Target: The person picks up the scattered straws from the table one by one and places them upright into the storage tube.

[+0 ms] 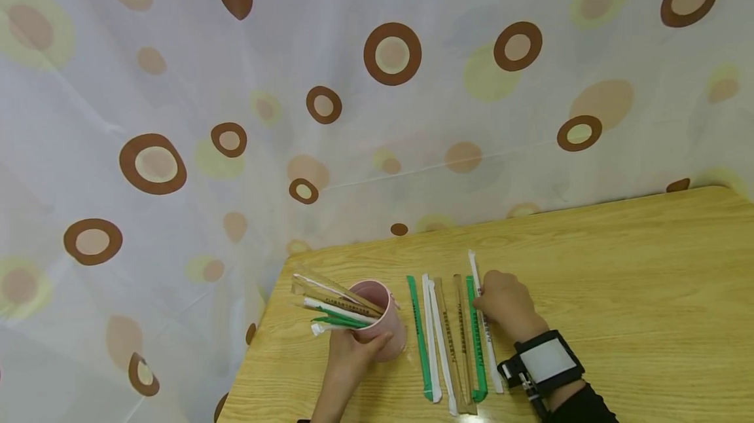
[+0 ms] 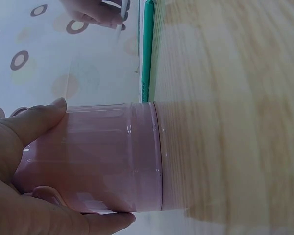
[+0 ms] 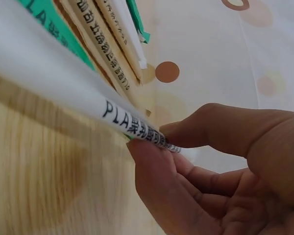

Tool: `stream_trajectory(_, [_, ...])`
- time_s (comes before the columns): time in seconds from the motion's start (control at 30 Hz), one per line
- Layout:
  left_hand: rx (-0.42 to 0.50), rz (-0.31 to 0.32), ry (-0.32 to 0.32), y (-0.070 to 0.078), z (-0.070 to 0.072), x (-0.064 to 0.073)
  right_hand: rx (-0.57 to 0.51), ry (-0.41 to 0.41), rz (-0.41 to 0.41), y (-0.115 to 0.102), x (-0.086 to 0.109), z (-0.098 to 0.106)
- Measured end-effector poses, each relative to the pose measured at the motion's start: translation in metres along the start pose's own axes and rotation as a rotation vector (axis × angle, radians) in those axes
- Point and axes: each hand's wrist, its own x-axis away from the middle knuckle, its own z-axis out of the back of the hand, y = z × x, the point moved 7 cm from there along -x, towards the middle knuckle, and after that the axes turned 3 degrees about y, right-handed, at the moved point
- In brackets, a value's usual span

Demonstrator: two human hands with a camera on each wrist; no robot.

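My left hand (image 1: 349,356) grips a pink cup (image 1: 393,339) standing on the table; the left wrist view shows thumb and fingers round its wall (image 2: 98,152). Several paper-wrapped straws (image 1: 341,305), brown, white and green, lean out of the cup toward the left. With thumb and fingertips my right hand (image 1: 510,305) pinches a white wrapped straw (image 1: 490,352), printed with dark letters, at the right end of a row. Beside it lie a green straw (image 1: 478,351), brown straws (image 1: 462,325), white straws (image 1: 430,338) and another green one (image 1: 420,338).
The wood-grain table (image 1: 648,305) stretches away to the right of my right hand. Behind it and at the left hangs a white curtain (image 1: 353,10) with brown and yellow circles. A device (image 1: 544,363) is strapped on my right wrist.
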Motion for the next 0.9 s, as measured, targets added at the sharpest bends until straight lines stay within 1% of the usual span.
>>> stream_trajectory(0.1, [0.005, -0.008, 0.004, 0.000, 0.000, 0.001, -0.026, 0.012, 0.011, -0.003, -0.002, 0.004])
stream_trajectory(0.33, [0.015, 0.005, 0.004, -0.001, 0.000, 0.002, -0.051, 0.058, 0.032, -0.011, -0.002, 0.014])
stream_trajectory(0.5, [0.013, 0.004, 0.009, -0.001, 0.000, 0.002, -0.077, 0.126, 0.071, -0.019, -0.001, 0.029])
stream_trajectory(0.67, [0.012, 0.003, 0.011, -0.002, 0.000, 0.002, -0.101, 0.201, 0.141, -0.032, 0.003, 0.047])
stream_trajectory(0.8, [0.011, -0.001, 0.010, -0.002, 0.000, 0.001, -0.111, 0.251, 0.172, -0.042, 0.006, 0.060])
stream_trajectory(0.9, [0.015, 0.010, 0.009, 0.001, 0.000, 0.001, -0.113, 0.288, 0.189, -0.049, 0.009, 0.069])
